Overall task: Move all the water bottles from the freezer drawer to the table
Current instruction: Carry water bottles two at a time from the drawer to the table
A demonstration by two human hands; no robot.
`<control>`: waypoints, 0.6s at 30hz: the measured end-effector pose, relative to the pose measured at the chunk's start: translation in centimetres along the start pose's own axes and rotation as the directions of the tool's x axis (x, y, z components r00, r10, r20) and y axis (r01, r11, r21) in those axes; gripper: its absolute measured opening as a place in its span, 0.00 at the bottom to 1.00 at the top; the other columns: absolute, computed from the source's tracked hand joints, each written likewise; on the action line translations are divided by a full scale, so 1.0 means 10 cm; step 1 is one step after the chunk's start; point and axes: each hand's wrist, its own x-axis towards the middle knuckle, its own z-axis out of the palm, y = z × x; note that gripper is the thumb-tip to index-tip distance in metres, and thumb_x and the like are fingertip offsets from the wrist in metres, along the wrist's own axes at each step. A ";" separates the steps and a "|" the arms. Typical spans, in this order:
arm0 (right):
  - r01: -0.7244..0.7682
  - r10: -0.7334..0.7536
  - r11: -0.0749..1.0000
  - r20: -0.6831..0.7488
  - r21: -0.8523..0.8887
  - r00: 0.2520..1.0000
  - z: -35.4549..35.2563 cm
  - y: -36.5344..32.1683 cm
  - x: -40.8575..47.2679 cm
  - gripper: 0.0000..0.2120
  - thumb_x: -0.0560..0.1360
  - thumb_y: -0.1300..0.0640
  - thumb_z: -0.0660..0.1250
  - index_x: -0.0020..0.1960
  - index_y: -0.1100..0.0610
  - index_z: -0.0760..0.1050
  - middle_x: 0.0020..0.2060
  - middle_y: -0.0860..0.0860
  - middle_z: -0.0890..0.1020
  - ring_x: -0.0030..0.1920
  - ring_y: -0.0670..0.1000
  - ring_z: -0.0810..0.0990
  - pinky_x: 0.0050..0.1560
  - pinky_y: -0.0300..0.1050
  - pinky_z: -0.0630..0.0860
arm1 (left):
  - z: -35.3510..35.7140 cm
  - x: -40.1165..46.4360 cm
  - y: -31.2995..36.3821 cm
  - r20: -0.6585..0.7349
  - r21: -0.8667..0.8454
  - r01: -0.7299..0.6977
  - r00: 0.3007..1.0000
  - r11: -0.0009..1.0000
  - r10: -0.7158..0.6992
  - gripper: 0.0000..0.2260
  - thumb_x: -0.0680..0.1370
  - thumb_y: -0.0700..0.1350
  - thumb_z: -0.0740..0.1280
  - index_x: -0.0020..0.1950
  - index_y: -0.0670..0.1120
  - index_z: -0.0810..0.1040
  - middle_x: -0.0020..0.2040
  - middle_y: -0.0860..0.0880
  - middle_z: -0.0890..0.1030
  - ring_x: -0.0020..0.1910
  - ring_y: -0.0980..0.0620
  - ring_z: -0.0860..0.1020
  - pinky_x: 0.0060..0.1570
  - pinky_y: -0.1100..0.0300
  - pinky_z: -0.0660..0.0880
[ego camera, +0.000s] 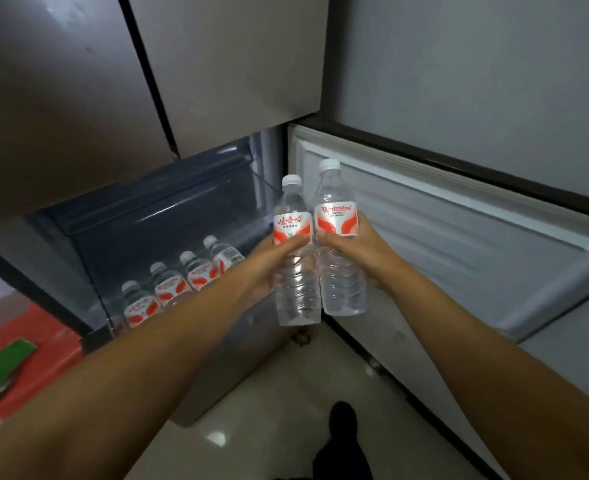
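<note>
Two clear plastic bottles are up in our hands, upright and side by side, touching, in front of the open freezer drawer (168, 216). Our left hand (269, 268) is wrapped around the left bottle (295, 258), our right hand (359, 247) around the right bottle (340, 244). Both have white screw caps, ribbed see-through bodies and glossy red-and-white labels. Far left, four more bottles (182, 278) lie in a row inside the dark, smooth-walled drawer. Pale glossy floor tiles (251, 393) shine below.
</note>
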 end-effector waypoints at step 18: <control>-0.158 0.186 0.982 -0.697 0.104 0.693 -1.49 1.65 -2.20 0.29 0.66 0.57 0.78 0.58 0.49 0.64 0.45 0.40 0.76 0.44 0.40 0.78 0.36 0.30 0.73 | 2.04 0.09 -1.67 0.309 0.602 -0.054 0.936 0.796 -0.170 0.26 0.67 0.51 0.76 0.62 0.48 0.71 0.50 0.50 0.82 0.47 0.52 0.82 0.44 0.59 0.79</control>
